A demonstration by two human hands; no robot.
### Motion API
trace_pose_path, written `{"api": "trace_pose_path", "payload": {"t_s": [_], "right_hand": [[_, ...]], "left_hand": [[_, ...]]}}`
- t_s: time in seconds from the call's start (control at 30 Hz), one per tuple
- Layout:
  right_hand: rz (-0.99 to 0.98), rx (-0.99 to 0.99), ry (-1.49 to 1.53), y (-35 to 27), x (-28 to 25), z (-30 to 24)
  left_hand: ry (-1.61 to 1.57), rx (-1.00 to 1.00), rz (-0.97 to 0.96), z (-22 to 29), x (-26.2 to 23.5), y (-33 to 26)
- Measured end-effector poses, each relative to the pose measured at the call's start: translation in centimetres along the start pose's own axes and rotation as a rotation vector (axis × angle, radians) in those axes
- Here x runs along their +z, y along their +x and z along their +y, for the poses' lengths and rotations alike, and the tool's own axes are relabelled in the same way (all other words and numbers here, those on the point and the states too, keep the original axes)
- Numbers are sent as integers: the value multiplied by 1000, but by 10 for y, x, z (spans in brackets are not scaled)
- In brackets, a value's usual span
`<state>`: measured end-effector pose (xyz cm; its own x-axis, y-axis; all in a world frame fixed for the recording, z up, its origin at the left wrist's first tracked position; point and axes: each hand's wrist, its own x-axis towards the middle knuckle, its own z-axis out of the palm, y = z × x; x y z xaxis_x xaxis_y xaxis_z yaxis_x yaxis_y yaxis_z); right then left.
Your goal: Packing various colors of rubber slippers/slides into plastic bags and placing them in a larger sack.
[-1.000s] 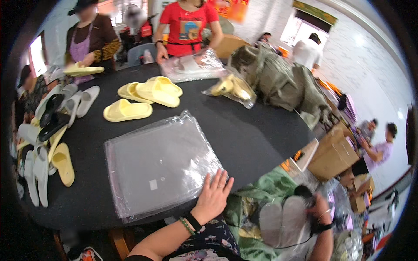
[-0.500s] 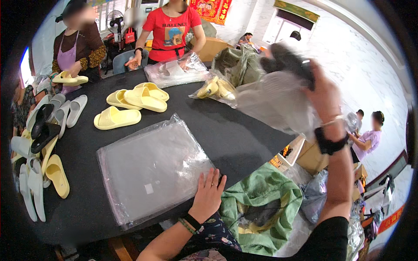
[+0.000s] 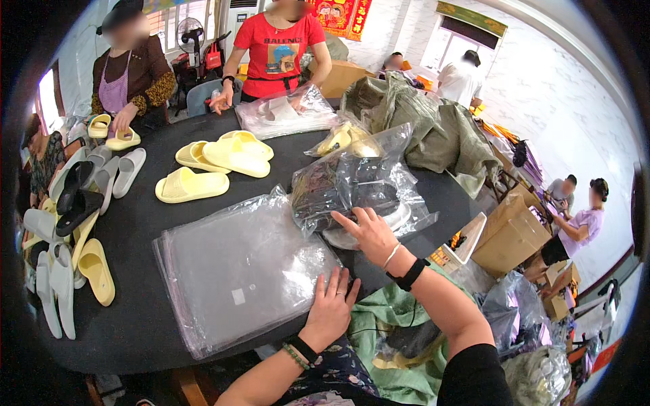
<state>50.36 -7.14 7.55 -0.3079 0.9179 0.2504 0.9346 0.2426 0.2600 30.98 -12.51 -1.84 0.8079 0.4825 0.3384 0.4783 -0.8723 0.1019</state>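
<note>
my left hand (image 3: 332,308) lies flat and spread on the near corner of the stack of clear plastic bags (image 3: 244,271), fingers fanned, pinching nothing. just beyond it my right hand (image 3: 371,233) rests with fingers open on the clear bag of dark slippers (image 3: 352,193), which sits on the black round table (image 3: 135,325) touching the far right corner of the stack. below my arms a green cloth sack (image 3: 389,318) bulges at the table edge, with more bagged goods beside it on the right. to the left, grey slippers (image 3: 61,284), black ones and a yellow slipper (image 3: 95,271) line the table rim. past the stack, loose yellow slippers (image 3: 193,184) lie in a group, well apart from my hands. behind the dark bag, a bag of yellow slippers (image 3: 342,141) and a heap of olive sacks (image 3: 433,128) block the far right of the table. cardboard boxes (image 3: 508,233) stand off the right side. at the far edge a person in red (image 3: 277,51) handles a bagged pair, and a person in a purple apron (image 3: 125,81) holds yellow slippers
</note>
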Motion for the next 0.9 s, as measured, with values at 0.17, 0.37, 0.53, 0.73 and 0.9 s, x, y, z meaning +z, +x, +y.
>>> {"api": "trace_pose_path", "payload": {"t_s": [0.17,0.37,0.53,0.73,0.9], "right_hand": [[87,86,77,4,14,9],[163,142,325,-16,2,-2],[477,213,334,-72,-1,12],[671,635,296,-180,49,51],[434,937,311,-320,150,51]], "left_hand": [[3,7,6,1,-7,1],[-17,17,-25,4,-11,-4],[-19,14,-21,6,-6,-8],[-37,-15,-8,-2,-14,3],[-40,26,-50,0,-7,13]]}}
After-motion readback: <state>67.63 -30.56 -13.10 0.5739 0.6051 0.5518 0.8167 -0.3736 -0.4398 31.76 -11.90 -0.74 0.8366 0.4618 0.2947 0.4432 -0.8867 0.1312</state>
